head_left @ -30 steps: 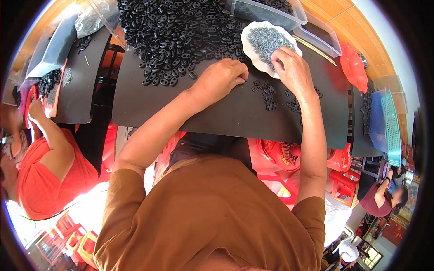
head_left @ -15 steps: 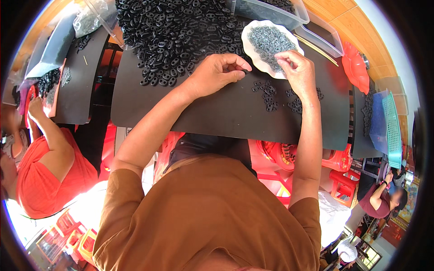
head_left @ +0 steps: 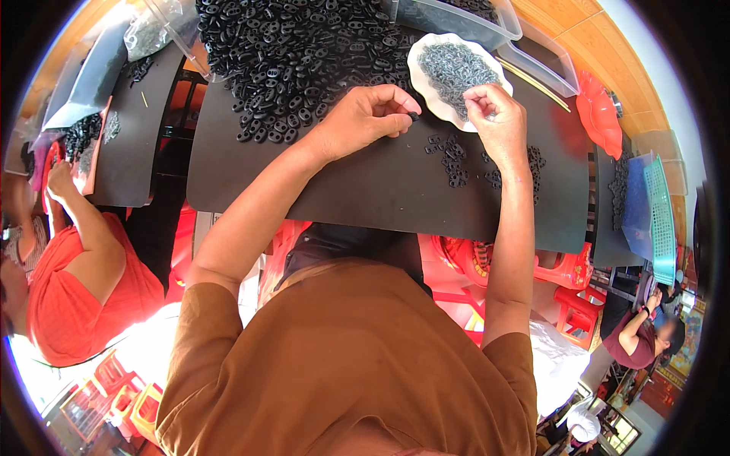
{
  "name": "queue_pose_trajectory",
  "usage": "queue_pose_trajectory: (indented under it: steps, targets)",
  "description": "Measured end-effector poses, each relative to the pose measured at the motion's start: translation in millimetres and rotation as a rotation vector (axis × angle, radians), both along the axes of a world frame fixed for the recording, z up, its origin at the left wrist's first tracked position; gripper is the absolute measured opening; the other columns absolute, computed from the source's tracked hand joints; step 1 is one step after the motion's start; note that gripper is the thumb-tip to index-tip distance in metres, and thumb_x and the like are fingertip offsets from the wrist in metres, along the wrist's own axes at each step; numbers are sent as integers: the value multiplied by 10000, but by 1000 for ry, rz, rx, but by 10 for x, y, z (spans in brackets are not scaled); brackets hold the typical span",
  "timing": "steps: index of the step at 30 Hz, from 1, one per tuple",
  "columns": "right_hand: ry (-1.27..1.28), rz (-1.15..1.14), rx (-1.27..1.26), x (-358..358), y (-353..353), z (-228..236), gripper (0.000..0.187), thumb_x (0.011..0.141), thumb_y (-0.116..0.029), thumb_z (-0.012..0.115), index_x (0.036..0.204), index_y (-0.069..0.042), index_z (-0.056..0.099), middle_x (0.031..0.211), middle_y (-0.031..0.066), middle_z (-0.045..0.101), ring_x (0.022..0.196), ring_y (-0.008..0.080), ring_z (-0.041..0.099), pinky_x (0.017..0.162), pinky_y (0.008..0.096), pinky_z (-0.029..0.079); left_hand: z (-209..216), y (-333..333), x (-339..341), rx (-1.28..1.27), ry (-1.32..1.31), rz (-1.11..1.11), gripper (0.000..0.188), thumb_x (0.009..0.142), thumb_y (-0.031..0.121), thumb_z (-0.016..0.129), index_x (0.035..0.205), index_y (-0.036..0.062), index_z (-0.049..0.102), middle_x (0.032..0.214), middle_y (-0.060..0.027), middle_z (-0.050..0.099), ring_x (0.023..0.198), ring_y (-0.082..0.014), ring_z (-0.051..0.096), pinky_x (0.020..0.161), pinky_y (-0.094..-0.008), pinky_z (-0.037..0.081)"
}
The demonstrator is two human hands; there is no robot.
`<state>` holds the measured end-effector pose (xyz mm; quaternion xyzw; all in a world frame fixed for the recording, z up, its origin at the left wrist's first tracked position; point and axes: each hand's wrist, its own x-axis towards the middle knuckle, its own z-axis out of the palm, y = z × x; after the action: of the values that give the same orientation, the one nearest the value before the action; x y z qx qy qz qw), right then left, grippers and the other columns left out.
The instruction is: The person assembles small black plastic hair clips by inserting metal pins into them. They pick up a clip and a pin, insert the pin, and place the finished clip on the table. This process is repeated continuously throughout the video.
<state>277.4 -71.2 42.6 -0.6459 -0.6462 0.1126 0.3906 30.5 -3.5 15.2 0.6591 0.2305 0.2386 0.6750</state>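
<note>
My left hand (head_left: 368, 115) pinches a small black oval piece (head_left: 414, 116) between thumb and forefinger, just above the dark table. At the right edge of a white scalloped dish (head_left: 423, 90), the thumb and fingertips of my right hand (head_left: 498, 125) are pressed together. What they hold, if anything, is too small to make out. Many tiny silvery-clear pieces (head_left: 456, 70) fill the dish. Beyond my left hand spreads a large heap of black oval pieces (head_left: 293, 57), each with two holes. Small groups of black pieces (head_left: 455, 161) lie on the near side of the dish, some partly behind my right wrist.
Clear plastic bins (head_left: 456, 21) stand at the back of the dark table (head_left: 365, 190). Two pale sticks (head_left: 534, 85) and a red scalloped dish (head_left: 598, 114) lie to the right. A person in red (head_left: 91, 289) works at the left table; red stools (head_left: 579, 313) stand below.
My left thumb and forefinger have shifted slightly, and the black piece between them shows more plainly. My right hand has moved a little left, still beside the dish's edge.
</note>
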Motion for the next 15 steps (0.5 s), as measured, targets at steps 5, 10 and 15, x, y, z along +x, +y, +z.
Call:
queue_pose_trajectory:
  steps: [5,10,15]
  targets:
    - [6,25,41,12,12,-29,103,863,18,660,943,-22,711,873,71,701,769,157,676,701,271,523,-13,-7,11,-22,-56,17,142,958,135,642,1079,61,648,947,-3,651,864,-75,621,762,-232,510]
    - [30,46,88,-10,2,-1,117,877,21,640,967,-19,704,881,80,708,800,162,687,729,273,526,14,-31,28,-85,-105,24,127,963,131,633,1067,59,646,957,-10,653,869,-80,627,769,-238,519]
    - [134,38,35,12,-6,-59,116,894,4,636,995,-16,689,911,68,722,780,142,686,730,271,536,28,-15,6,-102,-94,2,124,959,119,634,1062,53,649,962,-13,657,847,-71,613,759,-233,516]
